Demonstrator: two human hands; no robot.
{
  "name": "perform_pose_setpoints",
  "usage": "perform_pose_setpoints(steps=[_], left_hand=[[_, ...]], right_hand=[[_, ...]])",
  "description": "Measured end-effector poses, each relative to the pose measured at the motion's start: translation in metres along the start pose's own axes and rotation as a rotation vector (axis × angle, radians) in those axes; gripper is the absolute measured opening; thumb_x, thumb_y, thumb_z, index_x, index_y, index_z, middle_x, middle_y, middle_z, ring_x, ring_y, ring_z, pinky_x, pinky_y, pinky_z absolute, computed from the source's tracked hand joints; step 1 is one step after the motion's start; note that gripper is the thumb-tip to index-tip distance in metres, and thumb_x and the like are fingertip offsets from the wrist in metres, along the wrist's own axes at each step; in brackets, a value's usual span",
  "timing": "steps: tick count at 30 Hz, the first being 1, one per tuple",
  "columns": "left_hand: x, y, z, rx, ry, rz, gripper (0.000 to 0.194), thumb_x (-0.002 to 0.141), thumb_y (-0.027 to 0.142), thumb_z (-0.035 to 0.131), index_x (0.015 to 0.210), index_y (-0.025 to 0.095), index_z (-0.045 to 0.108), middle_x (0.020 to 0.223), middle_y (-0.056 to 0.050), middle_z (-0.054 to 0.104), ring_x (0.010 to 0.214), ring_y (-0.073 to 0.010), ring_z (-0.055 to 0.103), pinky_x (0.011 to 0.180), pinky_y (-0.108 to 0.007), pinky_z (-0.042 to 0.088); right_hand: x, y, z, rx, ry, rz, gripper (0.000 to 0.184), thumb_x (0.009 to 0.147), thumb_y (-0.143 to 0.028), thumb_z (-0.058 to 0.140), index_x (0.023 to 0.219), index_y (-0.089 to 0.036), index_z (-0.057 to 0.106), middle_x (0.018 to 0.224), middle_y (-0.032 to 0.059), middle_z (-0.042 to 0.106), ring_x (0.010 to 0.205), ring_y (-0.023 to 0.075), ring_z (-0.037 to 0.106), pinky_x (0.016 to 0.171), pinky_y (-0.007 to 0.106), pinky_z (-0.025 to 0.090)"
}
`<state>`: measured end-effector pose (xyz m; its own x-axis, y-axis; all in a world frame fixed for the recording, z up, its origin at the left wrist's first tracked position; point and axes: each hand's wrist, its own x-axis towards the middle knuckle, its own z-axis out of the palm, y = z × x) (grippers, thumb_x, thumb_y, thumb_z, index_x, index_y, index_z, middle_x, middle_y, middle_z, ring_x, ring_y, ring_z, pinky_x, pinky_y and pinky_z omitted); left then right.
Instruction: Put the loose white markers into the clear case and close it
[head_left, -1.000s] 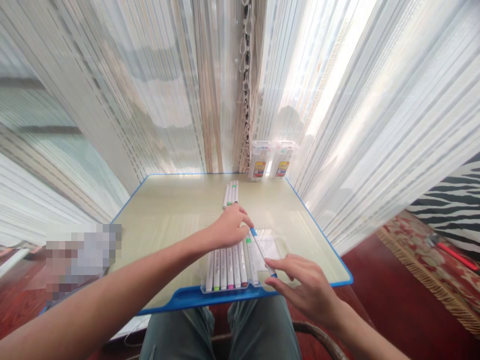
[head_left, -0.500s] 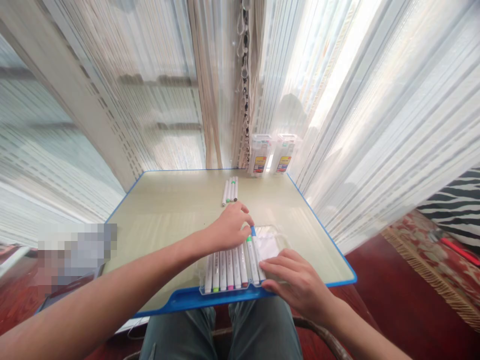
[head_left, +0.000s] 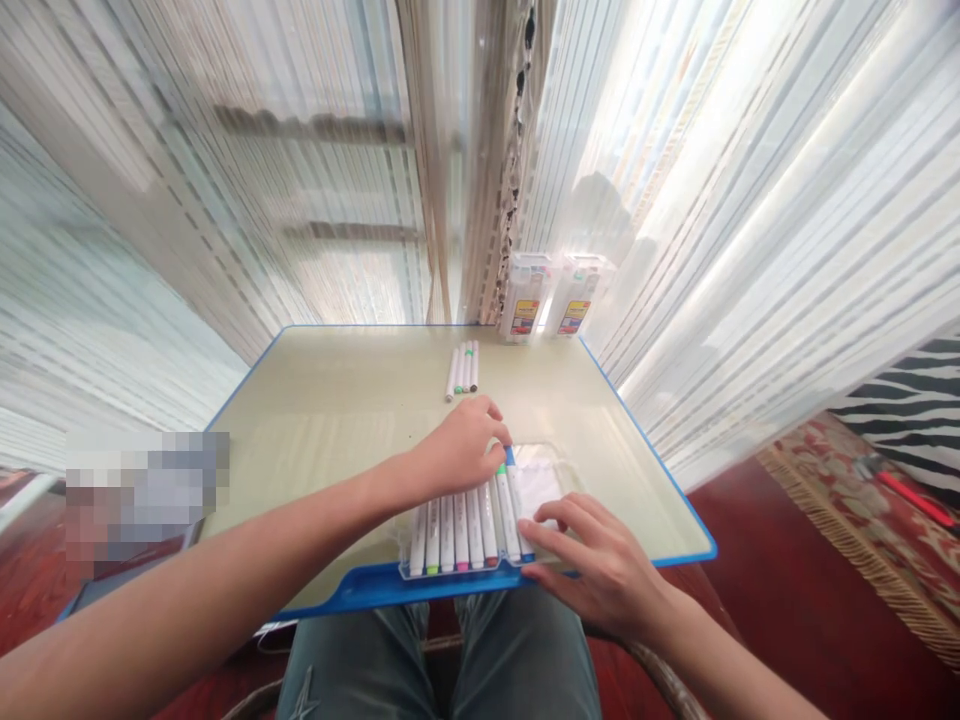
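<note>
Blue-ended marker (head_left: pixel 517 494) in clear case (head_left: pixel 541 480), lower centre | left hand (head_left: pixel 463 448) at its top, right hand (head_left: pixel 600 560) touching its foot; can't tell either grip's closure | uneven finger pressure could roll it rightward, askew!

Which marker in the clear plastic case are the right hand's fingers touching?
The white marker with blue ends, rightmost in the row, under the right hand's fingertips; the adjacent white marker has a green band instead.
</note>
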<state>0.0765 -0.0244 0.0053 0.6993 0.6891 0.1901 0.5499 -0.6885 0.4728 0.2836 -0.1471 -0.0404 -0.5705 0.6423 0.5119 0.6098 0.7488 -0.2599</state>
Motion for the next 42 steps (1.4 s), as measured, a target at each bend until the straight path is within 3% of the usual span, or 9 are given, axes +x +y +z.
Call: perform_pose_setpoints(steps=[8, 13, 16, 19, 22, 25, 31, 35, 42], left_hand=[[-0.005, 0.009, -0.005, 0.301, -0.064, 0.108, 0.028, 0.088, 0.017, 0.050, 0.089, 0.016, 0.078, 0.109, -0.015, 0.066, 0.100, -0.0278, 0.061, 0.092, -0.043, 0.048], [0.002, 0.002, -0.029, 0.244, 0.058, -0.092, 0.025, 0.089, 0.025, 0.052, 0.103, 0.022, 0.072, 0.108, -0.008, 0.068, 0.104, -0.0244, 0.061, 0.092, -0.036, 0.046], [0.009, -0.023, -0.043, 0.249, 0.142, -0.263, 0.024, 0.091, 0.033, 0.048, 0.100, 0.020, 0.066, 0.103, -0.008, 0.068, 0.097, -0.0251, 0.063, 0.081, -0.036, 0.047], [0.015, -0.052, -0.046, 0.253, 0.150, -0.421, 0.027, 0.086, 0.044, 0.056, 0.092, 0.018, 0.062, 0.096, -0.010, 0.069, 0.087, -0.0265, 0.064, 0.069, -0.035, 0.046], [0.018, -0.071, -0.040, 0.238, 0.114, -0.488, 0.036, 0.078, 0.054, 0.064, 0.086, 0.019, 0.061, 0.093, -0.008, 0.069, 0.080, -0.0249, 0.065, 0.061, -0.031, 0.043], [0.016, -0.079, -0.036, 0.235, 0.109, -0.500, 0.039, 0.074, 0.056, 0.067, 0.087, 0.020, 0.061, 0.096, -0.008, 0.069, 0.081, -0.0240, 0.065, 0.064, -0.031, 0.044], [0.013, -0.088, -0.036, 0.225, 0.117, -0.498, 0.028, 0.080, 0.046, 0.063, 0.089, 0.020, 0.065, 0.101, -0.009, 0.069, 0.092, -0.0246, 0.065, 0.078, -0.033, 0.048], [0.012, -0.092, -0.029, 0.232, 0.180, -0.500, 0.021, 0.085, 0.037, 0.057, 0.090, 0.018, 0.065, 0.101, -0.011, 0.068, 0.094, -0.0242, 0.064, 0.086, -0.035, 0.047], [0.000, -0.093, -0.028, 0.253, 0.285, -0.549, 0.016, 0.088, 0.021, 0.049, 0.085, 0.015, 0.063, 0.099, -0.014, 0.066, 0.090, -0.0258, 0.064, 0.084, -0.037, 0.048]], right_hand=[[0.010, -0.010, -0.005, -0.036, -0.006, 0.009, 0.025, 0.088, -0.026, 0.065, 0.110, -0.016, 0.066, 0.093, 0.0123, 0.066, 0.078, 0.0245, 0.060, 0.067, 0.039, 0.053], [0.040, -0.002, -0.022, -0.013, 0.095, 0.008, 0.029, 0.089, -0.027, 0.063, 0.114, -0.014, 0.068, 0.099, 0.0144, 0.068, 0.086, 0.0261, 0.063, 0.075, 0.042, 0.053], [0.079, 0.021, -0.029, 0.087, 0.217, 0.174, 0.023, 0.094, -0.028, 0.058, 0.105, -0.015, 0.072, 0.095, 0.0121, 0.071, 0.086, 0.0225, 0.066, 0.078, 0.037, 0.053], [0.126, 0.057, -0.029, 0.192, 0.234, 0.424, 0.020, 0.090, -0.031, 0.061, 0.090, -0.017, 0.076, 0.086, 0.0069, 0.075, 0.070, 0.0178, 0.066, 0.069, 0.031, 0.051], [0.165, 0.091, -0.021, 0.203, 0.291, 0.491, 0.022, 0.089, -0.028, 0.059, 0.084, -0.016, 0.077, 0.080, 0.0064, 0.076, 0.067, 0.0176, 0.067, 0.064, 0.028, 0.050], [0.184, 0.115, -0.006, 0.194, 0.344, 0.534, 0.021, 0.087, -0.023, 0.059, 0.082, -0.015, 0.077, 0.074, 0.0058, 0.076, 0.065, 0.0173, 0.067, 0.061, 0.026, 0.049], [0.170, 0.132, 0.021, 0.188, 0.348, 0.517, 0.016, 0.084, -0.018, 0.061, 0.079, -0.017, 0.076, 0.077, 0.0045, 0.076, 0.064, 0.0155, 0.066, 0.065, 0.025, 0.049], [0.158, 0.133, 0.023, 0.174, 0.335, 0.472, 0.014, 0.082, -0.015, 0.062, 0.079, -0.017, 0.076, 0.078, 0.0048, 0.075, 0.064, 0.0152, 0.064, 0.067, 0.026, 0.048], [0.155, 0.125, 0.024, 0.186, 0.341, 0.430, 0.015, 0.083, -0.017, 0.060, 0.077, -0.017, 0.074, 0.077, 0.0062, 0.074, 0.058, 0.0157, 0.061, 0.066, 0.028, 0.047]])
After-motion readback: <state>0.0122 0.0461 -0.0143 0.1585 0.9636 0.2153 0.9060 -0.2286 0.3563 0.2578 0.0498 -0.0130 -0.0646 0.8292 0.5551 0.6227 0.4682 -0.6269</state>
